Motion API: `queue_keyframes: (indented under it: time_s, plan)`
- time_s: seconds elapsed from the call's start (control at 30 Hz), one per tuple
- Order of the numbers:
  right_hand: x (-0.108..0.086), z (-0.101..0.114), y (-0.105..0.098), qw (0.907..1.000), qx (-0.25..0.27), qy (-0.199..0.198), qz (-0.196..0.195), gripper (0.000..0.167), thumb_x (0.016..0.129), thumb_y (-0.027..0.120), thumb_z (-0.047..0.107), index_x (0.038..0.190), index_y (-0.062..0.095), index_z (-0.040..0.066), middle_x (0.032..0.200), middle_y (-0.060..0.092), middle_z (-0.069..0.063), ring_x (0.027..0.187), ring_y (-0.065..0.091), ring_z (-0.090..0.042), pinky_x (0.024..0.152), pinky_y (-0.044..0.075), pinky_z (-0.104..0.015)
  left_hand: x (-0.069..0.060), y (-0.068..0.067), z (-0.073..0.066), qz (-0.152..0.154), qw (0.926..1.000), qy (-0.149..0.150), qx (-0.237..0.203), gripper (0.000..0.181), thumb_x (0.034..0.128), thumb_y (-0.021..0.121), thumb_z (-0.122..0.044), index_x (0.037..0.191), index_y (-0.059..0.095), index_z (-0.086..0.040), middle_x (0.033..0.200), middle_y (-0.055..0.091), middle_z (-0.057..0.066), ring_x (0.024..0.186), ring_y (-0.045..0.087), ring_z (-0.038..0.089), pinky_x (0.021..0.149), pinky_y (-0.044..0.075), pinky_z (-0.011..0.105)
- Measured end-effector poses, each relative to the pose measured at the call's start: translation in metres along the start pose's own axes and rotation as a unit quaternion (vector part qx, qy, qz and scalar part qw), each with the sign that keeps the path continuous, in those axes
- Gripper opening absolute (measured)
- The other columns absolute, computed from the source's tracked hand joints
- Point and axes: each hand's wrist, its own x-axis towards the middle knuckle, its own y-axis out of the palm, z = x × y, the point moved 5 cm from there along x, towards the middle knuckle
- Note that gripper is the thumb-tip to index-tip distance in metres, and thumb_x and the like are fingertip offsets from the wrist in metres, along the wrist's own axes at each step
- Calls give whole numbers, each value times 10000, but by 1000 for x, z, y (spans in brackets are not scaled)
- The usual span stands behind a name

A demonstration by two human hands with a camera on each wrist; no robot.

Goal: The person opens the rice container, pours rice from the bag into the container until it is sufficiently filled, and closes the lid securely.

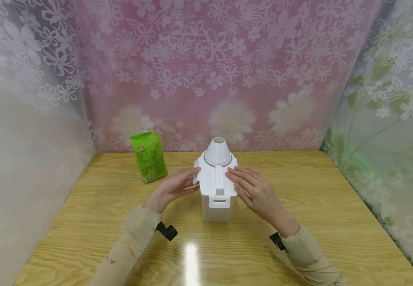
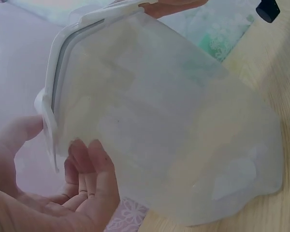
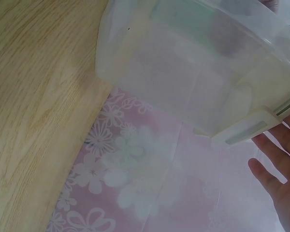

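Note:
A translucent storage container (image 1: 216, 212) with a white lid (image 1: 208, 180) stands upright on the table, a white cone-shaped piece (image 1: 218, 153) on top of its lid. My left hand (image 1: 177, 184) is at its left side. In the left wrist view, a white side latch (image 2: 49, 137) sticks out from the wall, between the thumb and bent fingers (image 2: 104, 169) of that hand. My right hand (image 1: 258, 192) rests its extended fingers on the lid's right edge. In the right wrist view, its fingers (image 3: 280, 150) are close to another latch (image 3: 246, 128).
A green printed bag (image 1: 150, 157) stands on the wooden table (image 1: 106, 214), behind and left of the container. Flowered curtains (image 1: 206, 79) hang along the back and both sides. A black wrist camera (image 1: 167, 231) sits beside the left wrist.

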Motion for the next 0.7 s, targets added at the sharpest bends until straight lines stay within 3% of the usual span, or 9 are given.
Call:
queue_keyframes:
  time_s: [0.13,0.27,0.4,0.5,0.57,0.63,0.7]
  plan:
    - [0,-1,0,10000,-14,18,12,481,1118,356,369,1339,664,74,1338,665,-82,1261,603,-283,1084,445,-500,-3,-4,-2,-128,9993,145,313,568,1035,564,-293,1473,409,34,1211,612,52,1136,583,194,1145,390,490]
    - [1,0,0,10000,-32,-8,39,481,1119,353,367,1345,660,73,1346,660,-81,1267,601,-280,1076,450,-514,-8,-9,-8,-393,9939,621,824,587,1031,597,-277,1497,397,18,1392,543,166,1245,557,293,1117,423,501]
    - [1,0,-1,10000,-14,-3,14,485,1119,350,366,1337,664,68,1338,665,-86,1261,604,-285,1115,423,-468,-16,-7,-16,-710,9745,1245,1726,575,1024,623,-275,1495,417,-16,1441,502,203,1287,530,349,1070,469,495]
    - [1,0,-1,10000,-8,17,2,484,1120,348,365,1333,667,70,1334,667,-85,1259,606,-284,1168,365,-397,-25,0,-21,-970,9483,1760,2456,564,1026,621,-261,1500,418,-32,1457,494,185,1305,510,356,1061,466,510]
    - [1,0,-2,10000,-1,20,7,483,1120,349,365,1334,667,71,1336,666,-84,1260,606,-283,1191,328,-361,-31,5,-25,-1125,9237,2171,2950,554,1029,617,-241,1498,421,-21,1472,488,188,1314,501,366,1061,459,526]
    - [1,1,-1,10000,0,18,8,479,1119,354,364,1335,666,72,1338,665,-85,1261,605,-283,1195,320,-354,-37,12,-29,-1265,8935,2573,3455,545,1032,610,-236,1494,428,-11,1478,485,200,1320,496,377,1054,456,540]
    - [1,1,-1,10000,4,32,18,477,1118,357,365,1336,666,74,1340,664,-83,1264,605,-280,1195,320,-354,-43,19,-33,-1388,8566,2982,3975,538,1031,608,-243,1483,447,0,1478,487,220,1336,484,394,1074,434,561]
